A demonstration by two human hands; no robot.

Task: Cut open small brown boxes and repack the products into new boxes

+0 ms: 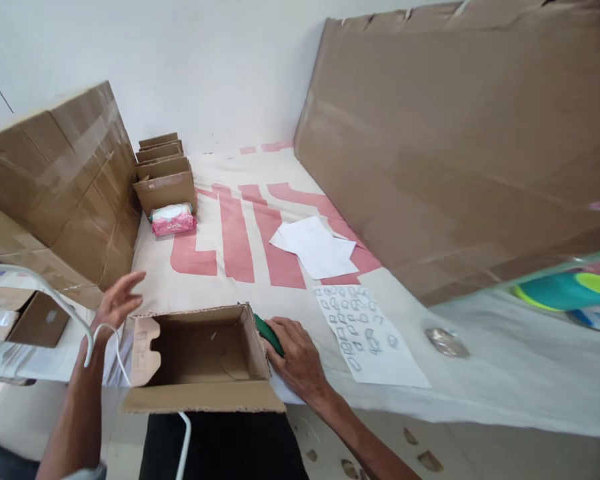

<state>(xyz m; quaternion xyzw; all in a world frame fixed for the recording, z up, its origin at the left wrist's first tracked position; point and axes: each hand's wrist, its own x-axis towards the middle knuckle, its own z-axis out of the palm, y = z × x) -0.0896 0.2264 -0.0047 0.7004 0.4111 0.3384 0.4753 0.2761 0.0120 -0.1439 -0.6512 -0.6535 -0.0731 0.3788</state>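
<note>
An open cardboard box (205,397) lies at the table's near edge, its inside facing up and a flap hanging toward me. Just left of it, my left hand (117,303) is raised with its fingers spread and nothing in them. My right hand (295,357) is beside the box's right wall, its fingers curled over a green object (269,335). The hand hides much of that object, so its kind cannot be made out. A white cable (111,328) passes by my left wrist and runs behind the box.
Tall cardboard panels stand on the left (80,180) and right (430,147). Small cardboard boxes (165,190) and a pink wipes pack (173,220) sit at the back left. White papers (320,247), a sheet with drawings (365,340) and a crumpled clear packet (446,342) lie rightward.
</note>
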